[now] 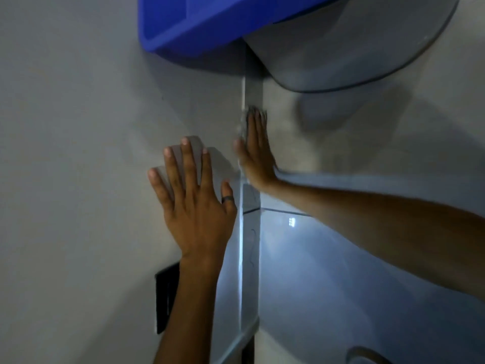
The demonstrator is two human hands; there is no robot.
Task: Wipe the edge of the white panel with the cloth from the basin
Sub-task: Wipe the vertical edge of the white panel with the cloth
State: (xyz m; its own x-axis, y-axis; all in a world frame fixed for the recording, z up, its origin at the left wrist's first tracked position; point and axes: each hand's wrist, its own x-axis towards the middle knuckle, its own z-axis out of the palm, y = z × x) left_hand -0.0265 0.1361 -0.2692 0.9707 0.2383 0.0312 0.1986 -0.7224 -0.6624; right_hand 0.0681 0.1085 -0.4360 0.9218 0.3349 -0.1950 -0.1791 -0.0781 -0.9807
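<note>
Hands were both on the white panel (78, 153) at this moment. The left hand (194, 203) lay flat on the panel's broad face, fingers spread and grip released, holding nothing; it appeared to steady the panel. A dark ring sat on one of its fingers. The right hand (256, 151) was pressed against the panel's edge (250, 258), the narrow vertical strip running up the middle of the view, fingers extended and pointing upward. A pale, blurred bit of material showed at the fingertips and along the thumb side, which I judged to be the cloth (242, 122), trapped between palm and edge rather than gripped in a fist. Motion blur prevented confirming how much of it lay under the hand.

A blue basin (199, 27) sat at the top of the view, just beyond the upper end of the edge, with a grey rounded object (354, 48) beside it. A black rectangular fitting (164, 300) was visible low on the panel face.

Wiping appeared under way on the upper section; the lower length showed faint squiggled marks.

Risks noted:
- Cloth held only by flat pressure could slip out and fall if the hand lifted or sped up.
- An upward stroke carried too far could knock the basin, which overhung the edge.
- Lighting was dim, so residue on the lower edge could be missed.
</note>
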